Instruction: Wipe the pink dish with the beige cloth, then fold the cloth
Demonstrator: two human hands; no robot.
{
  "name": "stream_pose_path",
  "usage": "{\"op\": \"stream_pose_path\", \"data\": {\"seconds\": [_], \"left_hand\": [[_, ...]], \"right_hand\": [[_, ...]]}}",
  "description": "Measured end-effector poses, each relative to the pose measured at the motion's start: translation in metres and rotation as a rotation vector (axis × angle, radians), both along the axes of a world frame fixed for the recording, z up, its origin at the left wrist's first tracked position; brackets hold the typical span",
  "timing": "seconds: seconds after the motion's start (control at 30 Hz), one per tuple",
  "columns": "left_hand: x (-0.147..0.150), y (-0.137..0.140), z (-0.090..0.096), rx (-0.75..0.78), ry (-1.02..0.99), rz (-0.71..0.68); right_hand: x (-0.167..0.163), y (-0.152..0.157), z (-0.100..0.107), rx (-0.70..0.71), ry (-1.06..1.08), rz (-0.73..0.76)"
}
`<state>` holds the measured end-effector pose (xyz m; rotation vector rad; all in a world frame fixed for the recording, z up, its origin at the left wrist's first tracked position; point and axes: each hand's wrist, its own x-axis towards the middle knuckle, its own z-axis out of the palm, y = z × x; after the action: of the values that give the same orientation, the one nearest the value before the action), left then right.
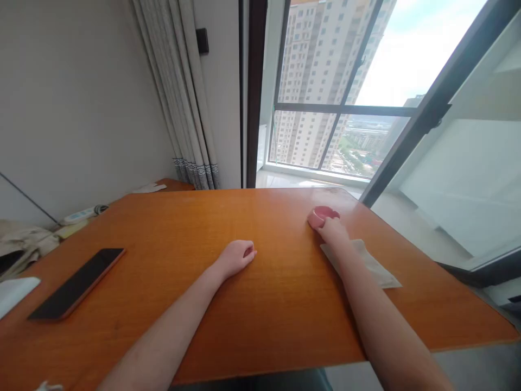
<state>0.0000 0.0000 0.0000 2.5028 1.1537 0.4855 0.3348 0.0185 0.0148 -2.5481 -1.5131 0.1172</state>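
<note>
Pink and glossy, a small round dish (318, 218) with a notched rim sits at the fingertips of the person's right hand (332, 231), toward the far side of the wooden counter (264, 326). That hand is narrow, pinching the dish's near edge; whether the dish bears fully on the counter or is slightly raised cannot be told. Just behind the right hand, a pale cloth (383, 272) lies spread out, partly hidden under the forearm. The left hand (235, 257) is loosely curled, well apart from the dish, with nothing visible in it. Farther to its left lies a dark phone (79, 283). As far as can be judged, the grip on the dish is made; letting go is not yet done.
</note>
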Motion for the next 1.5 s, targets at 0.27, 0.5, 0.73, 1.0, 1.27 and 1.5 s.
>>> {"op": "stream_pose_path", "data": {"seconds": [0.27,0.5,0.73,1.0,1.27,1.5], "left_hand": [[0.001,-0.002,0.002,0.185,-0.071,0.045],[0.000,-0.010,0.027,0.436,0.089,-0.028],[-0.043,0.012,0.041,0.358,0.139,0.231],[-0.136,0.040,0.033,0.334,0.293,0.737],[-0.155,0.039,0.022,0.205,0.279,0.874],[-0.156,0.039,0.020,0.189,0.325,0.859]], "right_hand": [[-0.059,-0.002,0.000,0.219,-0.077,0.320],[-0.161,-0.031,0.000,0.408,0.085,0.994],[-0.163,-0.045,-0.006,0.512,0.338,0.980],[-0.158,-0.035,-0.030,0.309,0.354,0.922],[-0.158,-0.036,-0.030,0.277,0.303,0.937],[-0.158,-0.036,-0.029,0.273,0.304,0.941]]}}
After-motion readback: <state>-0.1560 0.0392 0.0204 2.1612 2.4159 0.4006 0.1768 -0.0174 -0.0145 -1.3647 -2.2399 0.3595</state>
